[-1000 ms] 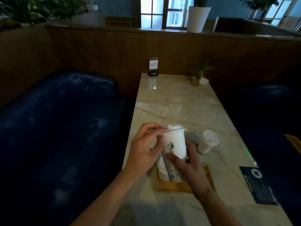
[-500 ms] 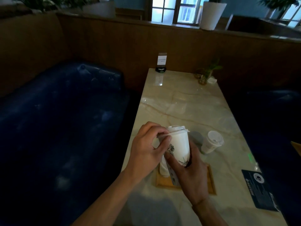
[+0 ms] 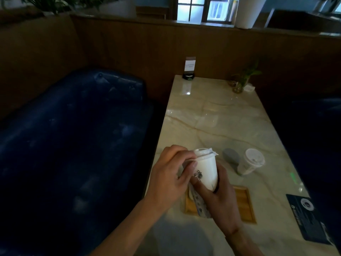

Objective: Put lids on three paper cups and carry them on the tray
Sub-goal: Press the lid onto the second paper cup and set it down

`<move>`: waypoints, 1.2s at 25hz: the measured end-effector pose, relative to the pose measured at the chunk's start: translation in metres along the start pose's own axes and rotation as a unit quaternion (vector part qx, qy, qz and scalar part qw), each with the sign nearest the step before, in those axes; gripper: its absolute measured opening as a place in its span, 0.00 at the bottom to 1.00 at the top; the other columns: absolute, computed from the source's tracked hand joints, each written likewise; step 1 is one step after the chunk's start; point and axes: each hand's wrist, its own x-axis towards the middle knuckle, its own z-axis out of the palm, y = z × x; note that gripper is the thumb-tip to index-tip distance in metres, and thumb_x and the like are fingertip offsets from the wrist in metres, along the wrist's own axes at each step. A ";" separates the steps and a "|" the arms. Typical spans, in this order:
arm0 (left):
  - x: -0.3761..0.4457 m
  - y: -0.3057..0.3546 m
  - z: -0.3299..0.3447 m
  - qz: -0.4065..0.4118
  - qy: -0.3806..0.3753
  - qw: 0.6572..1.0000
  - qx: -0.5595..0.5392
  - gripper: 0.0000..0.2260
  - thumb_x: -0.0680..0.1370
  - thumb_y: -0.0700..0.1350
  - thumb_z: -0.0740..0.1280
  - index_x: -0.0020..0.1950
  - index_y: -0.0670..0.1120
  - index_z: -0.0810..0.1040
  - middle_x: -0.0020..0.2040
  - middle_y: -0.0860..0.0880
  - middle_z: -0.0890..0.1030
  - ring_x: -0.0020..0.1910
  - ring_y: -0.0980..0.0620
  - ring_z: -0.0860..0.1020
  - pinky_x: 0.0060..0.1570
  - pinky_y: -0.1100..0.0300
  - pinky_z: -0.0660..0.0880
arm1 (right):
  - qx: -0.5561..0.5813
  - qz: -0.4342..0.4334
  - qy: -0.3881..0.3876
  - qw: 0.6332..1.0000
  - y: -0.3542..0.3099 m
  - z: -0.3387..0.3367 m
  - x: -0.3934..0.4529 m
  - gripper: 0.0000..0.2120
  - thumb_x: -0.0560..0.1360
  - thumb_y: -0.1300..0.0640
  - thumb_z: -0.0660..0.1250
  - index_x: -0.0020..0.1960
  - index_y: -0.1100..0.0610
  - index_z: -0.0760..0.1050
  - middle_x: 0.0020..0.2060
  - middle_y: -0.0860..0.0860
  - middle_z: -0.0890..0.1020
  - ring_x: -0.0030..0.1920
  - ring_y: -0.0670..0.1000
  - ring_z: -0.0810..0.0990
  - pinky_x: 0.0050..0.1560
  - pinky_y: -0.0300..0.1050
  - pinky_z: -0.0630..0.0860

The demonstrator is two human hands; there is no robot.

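A tall white paper cup (image 3: 206, 171) with a dark print is held above the wooden tray (image 3: 241, 204). My right hand (image 3: 218, 196) grips the cup's lower body. My left hand (image 3: 171, 174) pinches the rim of the white lid (image 3: 203, 152) sitting on top of the cup. A second cup (image 3: 250, 162) with its lid on stands on the marble table (image 3: 212, 119), right of the tray. Behind my hands a third cup on the tray is mostly hidden.
A blue padded bench (image 3: 73, 135) runs along the table's left edge. At the table's far end stand a small sign holder (image 3: 189, 68) and a potted plant (image 3: 241, 80). A dark card (image 3: 310, 220) lies at the near right corner.
The lid has settled lower on the cup's rim under my left fingers. Both hands stay on the cup, which sits slightly more upright over the tray.
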 end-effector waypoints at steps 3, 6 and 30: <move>0.005 -0.003 -0.001 0.019 -0.002 1.000 0.007 0.07 0.79 0.47 0.67 0.53 0.46 0.81 0.51 0.52 0.77 0.50 0.55 0.77 0.50 0.61 0.77 | 0.013 0.014 0.002 1.000 -0.002 0.002 0.005 0.36 0.61 0.29 0.72 0.63 0.43 0.70 0.49 0.33 0.81 0.44 0.38 0.83 0.36 0.31 0.77; 0.011 -0.006 -0.002 0.014 -0.004 1.000 -0.001 0.07 0.79 0.46 0.68 0.54 0.46 0.82 0.51 0.52 0.77 0.50 0.54 0.79 0.50 0.58 0.78 | 0.033 0.027 0.015 0.999 -0.002 0.002 0.010 0.33 0.60 0.31 0.74 0.60 0.44 0.73 0.48 0.37 0.83 0.44 0.40 0.84 0.38 0.36 0.79; -0.002 -0.023 0.009 0.076 -0.002 0.997 0.032 0.04 0.80 0.45 0.67 0.55 0.48 0.78 0.52 0.53 0.75 0.50 0.55 0.77 0.51 0.64 0.76 | 0.121 0.084 -0.052 0.988 0.016 0.008 0.017 0.37 0.52 0.35 0.80 0.56 0.38 0.67 0.44 0.51 0.85 0.43 0.50 0.86 0.39 0.47 0.83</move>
